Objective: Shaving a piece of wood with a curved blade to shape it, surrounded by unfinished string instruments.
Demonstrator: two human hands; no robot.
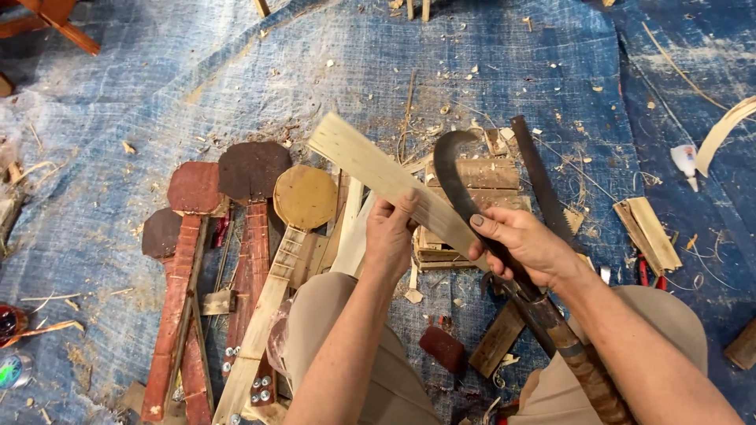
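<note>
Left hand (390, 228) grips the pale wood slat (386, 177) steady so the right hand (524, 244) can press the curved billhook blade (465, 197) against it.

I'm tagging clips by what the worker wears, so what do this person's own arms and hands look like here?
Both forearms are bare, with no sleeve in view. The left hand and right hand wear no gloves, and no ring, watch or bracelet shows. The right thumb carries dark nail polish. Whether the other fingers are painted cannot be told. Below the arms, khaki trousers cover the knees.
</note>
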